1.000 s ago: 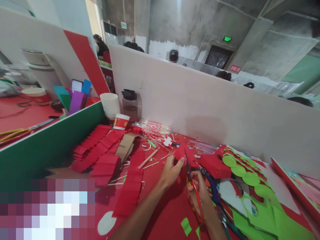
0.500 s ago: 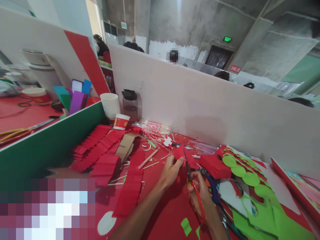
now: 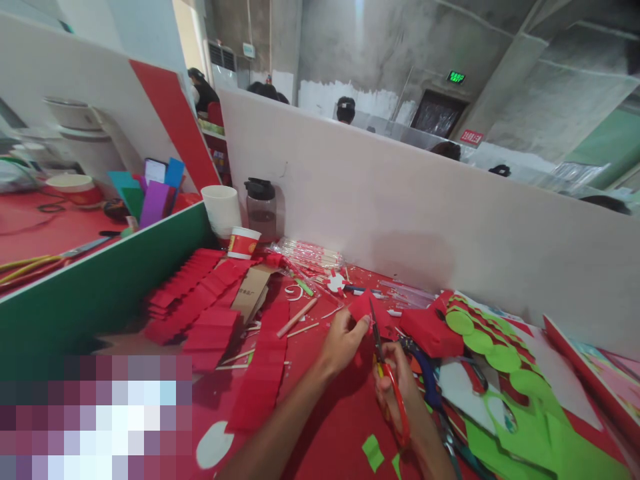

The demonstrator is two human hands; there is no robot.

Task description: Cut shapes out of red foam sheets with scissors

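Note:
My left hand [image 3: 346,341] pinches a small piece of red paper [image 3: 361,305] above the red tabletop. In my right hand [image 3: 393,383] are scissors with red and yellow handles [image 3: 400,407]. Their blades [image 3: 375,323] point away from me and lie against the right side of the red paper. Whether the blades are fully closed I cannot make out. Below my hands, a green paper scrap [image 3: 373,453] rests on the table. Left of my left forearm lies a long creased red strip [image 3: 260,380], with a pink stick [image 3: 297,317] beside it.
Pleated red paper [image 3: 195,287] and a brown cardboard piece [image 3: 253,293] lie left. Paper cups [image 3: 221,210] and a lidded bottle [image 3: 261,208] stand by the white partition [image 3: 325,180]. Blue-handled pliers [image 3: 425,370] and green paper [image 3: 530,427] crowd the right. A green divider [image 3: 100,287] borders the left.
Little differs. The scissor blades and the red paper stay together, with only a slight shift of the hands and the whole view.

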